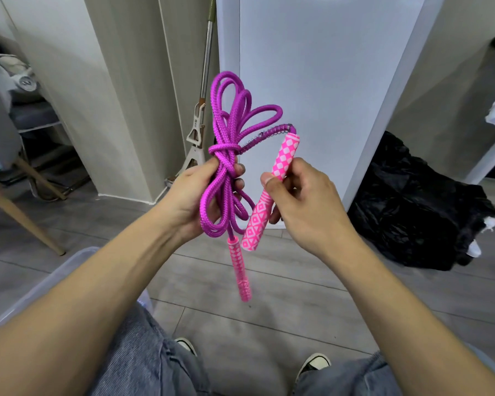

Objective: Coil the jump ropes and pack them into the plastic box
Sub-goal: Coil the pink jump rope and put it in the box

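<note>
Left hand [195, 195] grips the knotted purple rope bundle [229, 150]; right hand [303, 201], at 3 o'clock of it, pinches one pink handle [269, 192]; second handle [239, 270] dangles at 6.

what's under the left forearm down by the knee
A clear plastic box sits on the floor there; only its rim and corner show. The left forearm covers the inside.

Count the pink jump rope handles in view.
2. One pink handle is held in the right hand; the other handle hangs below the purple rope bundle gripped by the left hand.
</note>
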The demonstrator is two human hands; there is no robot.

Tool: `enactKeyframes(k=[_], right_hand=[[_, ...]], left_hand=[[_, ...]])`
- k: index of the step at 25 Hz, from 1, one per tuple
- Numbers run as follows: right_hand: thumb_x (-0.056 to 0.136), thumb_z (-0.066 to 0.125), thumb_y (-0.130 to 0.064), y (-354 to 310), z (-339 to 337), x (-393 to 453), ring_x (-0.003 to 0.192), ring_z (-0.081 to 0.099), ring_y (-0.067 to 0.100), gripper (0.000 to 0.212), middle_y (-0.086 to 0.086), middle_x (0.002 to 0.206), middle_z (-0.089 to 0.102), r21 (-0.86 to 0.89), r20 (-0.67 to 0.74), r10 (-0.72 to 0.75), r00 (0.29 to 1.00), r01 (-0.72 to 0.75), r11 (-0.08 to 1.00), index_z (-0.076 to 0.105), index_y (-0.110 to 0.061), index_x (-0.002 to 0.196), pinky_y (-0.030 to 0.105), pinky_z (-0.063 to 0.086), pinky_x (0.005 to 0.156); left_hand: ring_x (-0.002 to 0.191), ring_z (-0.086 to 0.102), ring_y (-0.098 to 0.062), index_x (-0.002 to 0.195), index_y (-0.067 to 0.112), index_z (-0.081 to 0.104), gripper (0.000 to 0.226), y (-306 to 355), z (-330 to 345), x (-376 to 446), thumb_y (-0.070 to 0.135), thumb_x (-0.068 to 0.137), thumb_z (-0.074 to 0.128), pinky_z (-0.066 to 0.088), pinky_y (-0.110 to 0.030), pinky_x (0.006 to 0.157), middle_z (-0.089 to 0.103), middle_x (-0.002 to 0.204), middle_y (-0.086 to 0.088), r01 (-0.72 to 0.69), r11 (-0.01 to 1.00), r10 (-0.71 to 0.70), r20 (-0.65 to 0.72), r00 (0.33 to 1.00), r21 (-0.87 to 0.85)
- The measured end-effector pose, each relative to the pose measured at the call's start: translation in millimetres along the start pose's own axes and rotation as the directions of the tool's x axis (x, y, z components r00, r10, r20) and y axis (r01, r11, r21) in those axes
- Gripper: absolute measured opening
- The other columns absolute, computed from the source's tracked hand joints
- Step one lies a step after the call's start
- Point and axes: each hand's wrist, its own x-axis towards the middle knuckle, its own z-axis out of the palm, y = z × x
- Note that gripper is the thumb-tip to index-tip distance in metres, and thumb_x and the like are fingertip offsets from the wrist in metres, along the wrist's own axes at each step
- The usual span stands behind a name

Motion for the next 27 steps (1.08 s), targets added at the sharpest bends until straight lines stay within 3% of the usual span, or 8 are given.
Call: enactKeyframes(k=[4,7,9,12,16,19,22,27], right_hand=[[0.099,0.059,-0.032,-0.1,1.6,-1.1,0.056,0.069,0.024,0.018,0.002,0.071,0.062,0.122,-0.012,0.02,1.0,-0.019,0.992,0.056,-0.016,0.092,0.037,0.051,0.058],[0.099,0.056,-0.039,0.1,2.0,-3.8,0.061,0.061,0.024,0.019,0.003,0.067,0.056,-0.109,-0.134,-0.166,0.977,0.152,0.982,0.048,-0.023,0.092,0.044,0.051,0.06],[0.099,0.057,-0.038,-0.5,4.0,-4.0,0.061,0.061,0.023,0.018,0.003,0.067,0.057,-0.079,-0.205,-0.202,0.958,0.189,0.979,0.047,-0.025,0.091,0.046,0.051,0.06],[0.098,0.06,-0.032,0.0,12.1,-2.5,0.063,0.066,0.032,0.015,0.007,0.072,0.064,0.171,-0.293,-0.09,0.952,0.145,0.975,0.051,-0.021,0.093,0.05,0.054,0.061],[0.099,0.059,-0.027,-0.4,19.1,-5.0,0.061,0.071,0.019,0.011,0.003,0.073,0.068,0.265,-0.332,0.004,0.943,0.089,0.96,0.053,-0.02,0.094,0.043,0.059,0.066],[0.1,0.058,-0.026,-0.4,21.4,-2.4,0.056,0.07,0.018,0.011,0.011,0.075,0.068,0.374,-0.269,0.118,0.956,-0.009,0.927,0.054,-0.018,0.093,0.033,0.056,0.059],[0.101,0.057,-0.024,2.9,22.5,6.0,0.043,0.055,0.014,0.02,-0.005,0.051,0.054,0.528,-0.188,0.305,0.934,-0.166,0.833,0.053,-0.016,0.083,0.031,0.045,0.053],[0.1,0.056,-0.021,2.3,19.9,10.8,0.039,0.041,0.014,0.027,-0.005,0.045,0.037,0.721,0.028,0.509,0.861,-0.37,0.587,0.048,-0.014,0.075,0.027,0.039,0.049]], left_hand=[[0.071,0.057,-0.019,0.092,0.01,0.063,0.02,5.4,0.1,-2.0,0.023,0.099,0.05,0.045,-0.031,0.073,0.062,0.077,-0.003,0.007,1.0,-0.006,0.056,0.998,-0.013],[0.072,0.056,-0.021,0.091,0.009,0.062,0.02,0.0,2.9,-0.7,0.022,0.1,0.051,0.046,-0.034,0.075,0.064,0.076,-0.004,-0.02,0.998,0.017,0.046,0.999,0.067],[0.075,0.057,-0.023,0.092,0.008,0.063,0.022,-1.1,3.1,0.1,0.022,0.102,0.05,0.047,-0.037,0.08,0.064,0.077,-0.005,-0.062,0.99,0.054,0.06,0.997,0.13],[0.078,0.059,-0.024,0.087,0.008,0.064,0.03,-4.1,6.6,-3.0,0.023,0.104,0.045,0.048,-0.041,0.084,0.064,0.079,-0.007,-0.108,0.97,0.089,0.096,0.991,0.22],[0.09,0.054,-0.039,0.084,0.007,0.066,0.033,-8.8,8.5,-3.1,0.024,0.103,0.046,0.042,-0.063,0.093,0.064,0.081,-0.01,-0.091,0.979,0.075,0.095,0.993,0.18],[0.088,0.056,-0.033,0.09,0.005,0.065,0.029,-3.9,3.0,-0.6,0.023,0.104,0.046,0.046,-0.053,0.093,0.062,0.08,-0.01,-0.02,0.997,0.011,0.123,0.992,0.073],[0.079,0.058,-0.024,0.095,0.006,0.058,0.024,-0.1,3.6,-3.0,0.023,0.104,0.044,0.048,-0.037,0.08,0.058,0.077,-0.008,0.074,0.997,-0.072,0.173,0.982,-0.002],[0.079,0.057,-0.023,0.098,0.006,0.059,0.022,1.1,4.0,-7.5,0.022,0.101,0.045,0.041,-0.041,0.09,0.06,0.075,-0.007,0.077,0.997,-0.081,0.203,0.976,0.028]])
